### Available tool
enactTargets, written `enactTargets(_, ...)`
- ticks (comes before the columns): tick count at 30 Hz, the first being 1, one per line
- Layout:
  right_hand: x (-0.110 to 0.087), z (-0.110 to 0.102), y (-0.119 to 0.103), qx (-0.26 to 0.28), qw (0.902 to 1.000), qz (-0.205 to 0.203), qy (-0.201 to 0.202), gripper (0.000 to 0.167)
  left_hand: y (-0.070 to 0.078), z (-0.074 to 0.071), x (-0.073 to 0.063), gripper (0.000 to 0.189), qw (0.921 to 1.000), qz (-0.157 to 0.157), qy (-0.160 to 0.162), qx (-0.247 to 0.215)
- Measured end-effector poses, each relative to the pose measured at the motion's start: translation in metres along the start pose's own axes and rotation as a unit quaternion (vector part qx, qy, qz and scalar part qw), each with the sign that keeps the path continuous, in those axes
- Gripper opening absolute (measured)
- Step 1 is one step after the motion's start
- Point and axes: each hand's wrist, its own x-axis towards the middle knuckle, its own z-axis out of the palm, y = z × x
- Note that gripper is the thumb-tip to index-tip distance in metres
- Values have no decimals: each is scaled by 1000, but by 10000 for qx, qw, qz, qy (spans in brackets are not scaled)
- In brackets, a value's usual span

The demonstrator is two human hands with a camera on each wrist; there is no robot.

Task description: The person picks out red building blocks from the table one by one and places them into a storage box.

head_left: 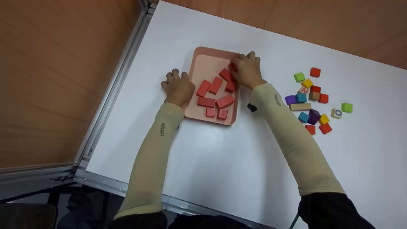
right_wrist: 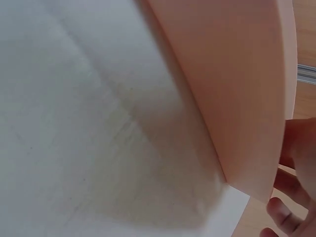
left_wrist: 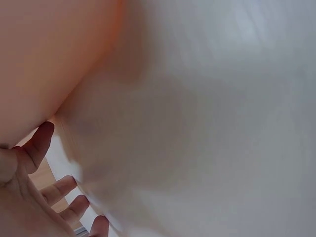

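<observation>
Two sleeves (head_left: 151, 156) read "Let's Slim", left grip (head_left: 178, 89) spread beside tray (head_left: 205, 63), right grip (head_left: 248, 71) unclear.

Head cam's decently bright, light seems to come from above, with soft glare on the table (head_left: 216, 149) and a fuzzy shadow beside the right sleeve (head_left: 297, 146). Bottom-left corner goes really dark. Wrist cams are dimmer and softer, tray (right_wrist: 237, 89) kinda blurry, smudgy shadow along its edge.

Smooth matt plastic in the tray (head_left: 206, 63), apparently painted wood in the red blocks (head_left: 216, 85), faint gloss on the tabletop (head_left: 216, 159), cloth sleeves (head_left: 148, 165), wood-grained panels (head_left: 63, 79), metal rail (head_left: 101, 183)
</observation>
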Motion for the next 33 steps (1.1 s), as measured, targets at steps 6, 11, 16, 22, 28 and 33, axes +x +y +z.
enactTargets(6,-8,3,5,-131,9997,194,-63,37,7,2,-1,34,9999,114,-107,48)
enactTargets(11,-14,4,8,33,9994,332,-62,40,8,4,1,35,9997,218,-65,82)
enactTargets(16,-20,0,11,452,9984,327,128,42,1,5,2,39,9997,234,-66,82)
enactTargets(22,-31,-12,27,612,9954,584,456,40,-10,4,5,39,9997,238,-11,-15)
enactTargets(28,-51,-22,61,678,9900,983,751,39,-21,0,5,40,9993,353,42,-80)
enactTargets(33,-76,-24,92,644,9834,1433,905,41,-31,-4,8,41,9991,385,42,-182)
